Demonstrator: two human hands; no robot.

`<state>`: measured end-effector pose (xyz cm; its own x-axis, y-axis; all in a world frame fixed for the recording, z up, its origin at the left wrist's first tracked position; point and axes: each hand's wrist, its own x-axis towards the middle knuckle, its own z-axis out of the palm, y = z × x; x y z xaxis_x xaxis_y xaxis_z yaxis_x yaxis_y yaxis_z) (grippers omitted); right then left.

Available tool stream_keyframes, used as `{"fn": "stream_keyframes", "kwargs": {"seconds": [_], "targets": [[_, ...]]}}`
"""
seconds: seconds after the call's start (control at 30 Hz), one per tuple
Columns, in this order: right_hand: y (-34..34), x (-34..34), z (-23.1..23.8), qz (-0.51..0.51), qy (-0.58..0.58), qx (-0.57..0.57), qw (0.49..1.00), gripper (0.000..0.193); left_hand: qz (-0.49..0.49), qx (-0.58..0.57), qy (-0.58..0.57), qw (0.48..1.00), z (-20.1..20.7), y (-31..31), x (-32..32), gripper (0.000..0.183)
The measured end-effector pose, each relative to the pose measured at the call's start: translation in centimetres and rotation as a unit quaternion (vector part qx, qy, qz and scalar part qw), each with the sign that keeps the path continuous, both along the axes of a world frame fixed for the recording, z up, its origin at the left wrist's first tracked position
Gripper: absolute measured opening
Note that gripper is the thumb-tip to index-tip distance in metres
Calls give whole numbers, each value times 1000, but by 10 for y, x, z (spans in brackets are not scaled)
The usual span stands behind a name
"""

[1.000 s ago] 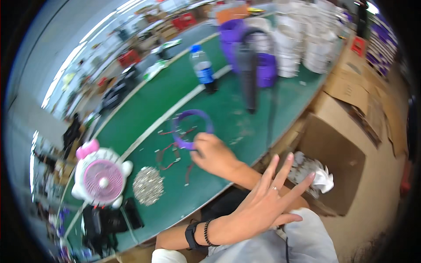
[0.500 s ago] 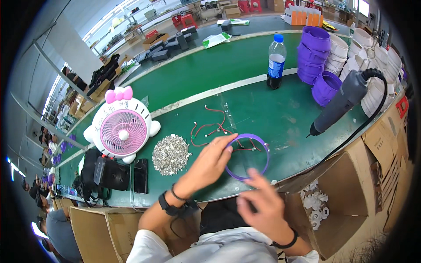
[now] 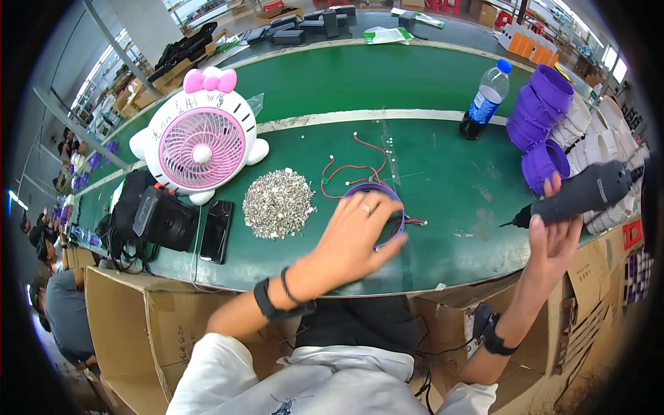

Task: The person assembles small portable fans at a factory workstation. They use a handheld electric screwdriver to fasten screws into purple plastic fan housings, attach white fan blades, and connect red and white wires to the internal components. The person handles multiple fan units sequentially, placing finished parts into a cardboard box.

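My left hand reaches over a purple plastic ring on the green table, with fingers and thumb around its near left side and hiding part of it. Thin red wires with small white connectors lie behind and beside the ring. Over at the right, my right hand grips a dark grey electric screwdriver, fingers behind its body and thumb in front. The screwdriver's thin bit points left. Left of my left hand sits a heap of small silvery screws.
A white and pink fan, a black phone and a black speaker-like box stand at left. A bottle of dark drink and stacked purple rings stand at back right. An open carton is below the table edge.
My right hand has left the ring's near side, moved right and taken hold of the screwdriver. My left hand remains at the ring, now more over it. The whole view has shifted.
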<state>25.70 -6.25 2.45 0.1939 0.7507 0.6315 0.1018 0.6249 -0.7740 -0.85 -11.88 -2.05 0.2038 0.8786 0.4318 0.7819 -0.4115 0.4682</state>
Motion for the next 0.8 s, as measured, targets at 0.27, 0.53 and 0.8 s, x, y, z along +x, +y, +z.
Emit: {"fn": "stream_keyframes", "kwargs": {"seconds": [0.27,0.53,0.8], "targets": [[25,-46,26,184,140,11,973,32,64,69,-29,995,-66,-32,5,25],[-15,-123,1,349,114,-30,930,28,61,85,-102,989,-74,-29,0,24],[-16,-140,-13,337,102,-73,933,28,65,76,-96,990,-74,-30,0,21]]}}
